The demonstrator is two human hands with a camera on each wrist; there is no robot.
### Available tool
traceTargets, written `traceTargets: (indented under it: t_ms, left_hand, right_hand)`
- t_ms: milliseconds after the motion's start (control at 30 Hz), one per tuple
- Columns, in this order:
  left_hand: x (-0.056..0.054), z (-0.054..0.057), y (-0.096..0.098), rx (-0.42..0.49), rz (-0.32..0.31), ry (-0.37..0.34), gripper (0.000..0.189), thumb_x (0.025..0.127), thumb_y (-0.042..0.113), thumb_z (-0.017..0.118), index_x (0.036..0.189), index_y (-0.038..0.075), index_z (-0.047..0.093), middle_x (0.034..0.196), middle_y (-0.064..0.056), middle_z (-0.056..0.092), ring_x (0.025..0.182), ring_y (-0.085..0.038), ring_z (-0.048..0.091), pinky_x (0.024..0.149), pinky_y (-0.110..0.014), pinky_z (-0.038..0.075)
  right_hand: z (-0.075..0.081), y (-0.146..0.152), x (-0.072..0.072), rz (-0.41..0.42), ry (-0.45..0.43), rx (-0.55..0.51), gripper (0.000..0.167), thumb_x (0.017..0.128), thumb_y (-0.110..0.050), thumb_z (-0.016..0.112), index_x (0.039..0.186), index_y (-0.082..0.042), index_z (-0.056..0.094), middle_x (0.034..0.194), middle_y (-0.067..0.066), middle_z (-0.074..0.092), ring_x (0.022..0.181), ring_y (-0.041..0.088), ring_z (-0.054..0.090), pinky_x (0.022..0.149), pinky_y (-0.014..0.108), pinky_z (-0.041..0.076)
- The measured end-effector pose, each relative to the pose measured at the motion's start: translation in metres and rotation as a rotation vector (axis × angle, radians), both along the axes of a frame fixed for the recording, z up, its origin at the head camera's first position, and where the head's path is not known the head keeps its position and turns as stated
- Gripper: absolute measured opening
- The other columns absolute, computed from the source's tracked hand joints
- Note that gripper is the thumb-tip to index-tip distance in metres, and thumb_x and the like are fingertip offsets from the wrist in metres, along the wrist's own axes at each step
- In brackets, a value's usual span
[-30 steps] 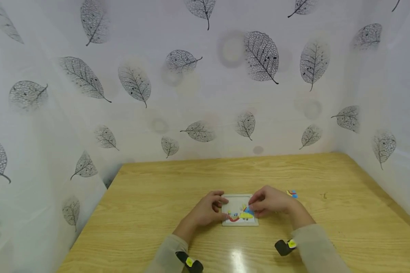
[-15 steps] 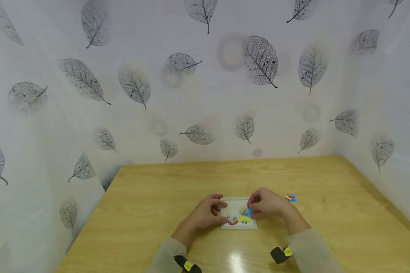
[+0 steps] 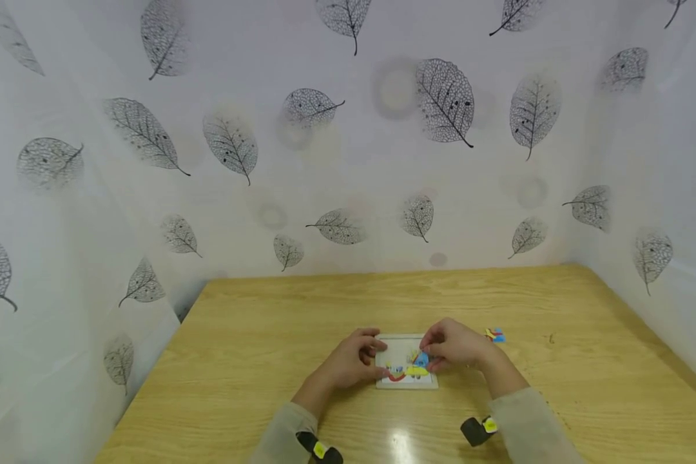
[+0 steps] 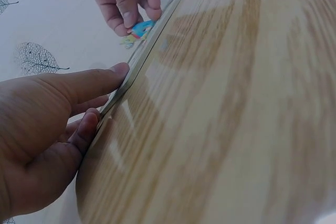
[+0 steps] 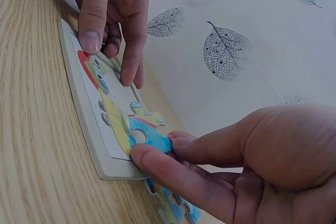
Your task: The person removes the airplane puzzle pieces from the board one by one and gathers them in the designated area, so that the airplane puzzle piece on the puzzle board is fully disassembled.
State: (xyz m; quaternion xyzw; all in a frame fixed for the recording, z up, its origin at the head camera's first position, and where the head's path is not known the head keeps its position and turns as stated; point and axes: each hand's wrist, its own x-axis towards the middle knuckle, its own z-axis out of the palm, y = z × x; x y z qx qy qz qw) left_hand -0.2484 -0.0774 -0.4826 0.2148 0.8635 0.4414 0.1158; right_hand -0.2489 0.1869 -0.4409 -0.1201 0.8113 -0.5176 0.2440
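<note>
1. At the table (image 3: 255,328), a person's two hands work over a pale puzzle tray (image 3: 407,387), which lies flat near the lower middle of the head view, its coloured pieces gathered from 7 to 4 o'clock.

2. The left hand (image 3: 350,361) holds the tray at 9 o'clock, thumb and bent fingers on its rim and corner. A firm, light grip there should stop the tray sliding; the thumb is best clear of the red-marked piece (image 5: 88,67).

3. The right hand (image 3: 455,343) pinches a blue puzzle piece (image 5: 157,142) between thumb and fingers at the tray's 4 o'clock. Whether it is fully seated cannot be told.

4. The step appears to be fitting that piece: match its round notch to its neighbour, lower it level, and press only once the edges agree. Forcing it could lift the yellow-printed section (image 5: 114,124) beside it.

5. Loose pieces (image 3: 495,335) wait on the table at the tray's 2 o'clock, beyond the right hand.

6. Yellow labels (image 3: 490,425) mark the black wrist straps (image 3: 474,432), their print too small to read. No brand or lettering is legible.
</note>
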Motion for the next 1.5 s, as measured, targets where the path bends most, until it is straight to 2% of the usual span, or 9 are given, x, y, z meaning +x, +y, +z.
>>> traceTargets:
  t_ms: [333, 700, 1133, 1500]
  left_hand:
    - [0.000, 0.000, 0.000, -0.016, 0.008, 0.010, 0.038, 0.083, 0.023, 0.083, 0.117, 0.011, 0.070, 0.150, -0.005, 0.046, 0.099, -0.012, 0.052, 0.082, -0.024, 0.045]
    - [-0.002, -0.002, -0.001, -0.013, 0.005, 0.010, 0.041, 0.082, 0.027, 0.083, 0.118, 0.013, 0.070, 0.149, -0.005, 0.047, 0.099, -0.010, 0.052, 0.083, -0.023, 0.046]
    - [-0.001, -0.001, 0.001, -0.017, 0.010, 0.002, 0.041, 0.082, 0.027, 0.084, 0.117, 0.013, 0.070, 0.147, -0.004, 0.048, 0.098, -0.011, 0.052, 0.083, -0.024, 0.045]
    - [0.000, -0.001, 0.001, -0.023, 0.018, -0.010, 0.041, 0.082, 0.027, 0.084, 0.119, 0.014, 0.070, 0.148, -0.002, 0.047, 0.099, -0.010, 0.052, 0.084, -0.024, 0.046]
  right_hand:
    - [0.001, 0.003, -0.001, 0.039, -0.019, -0.043, 0.015, 0.100, 0.001, 0.051, 0.106, 0.010, 0.061, 0.095, 0.016, 0.062, 0.074, 0.020, 0.070, 0.070, 0.034, 0.060]
    - [0.000, 0.018, -0.008, 0.066, -0.013, -0.082, 0.022, 0.098, -0.004, 0.058, 0.113, 0.012, 0.062, 0.097, 0.015, 0.066, 0.077, 0.018, 0.070, 0.072, 0.033, 0.060]
    - [-0.006, 0.056, -0.013, 0.055, -0.037, -0.121, 0.033, 0.096, -0.008, 0.064, 0.122, 0.013, 0.059, 0.098, 0.014, 0.067, 0.084, 0.020, 0.071, 0.077, 0.034, 0.060]
    - [-0.005, 0.085, -0.013, 0.068, -0.036, -0.153, 0.040, 0.097, -0.011, 0.064, 0.126, 0.015, 0.055, 0.104, 0.013, 0.067, 0.089, 0.021, 0.071, 0.080, 0.034, 0.060]
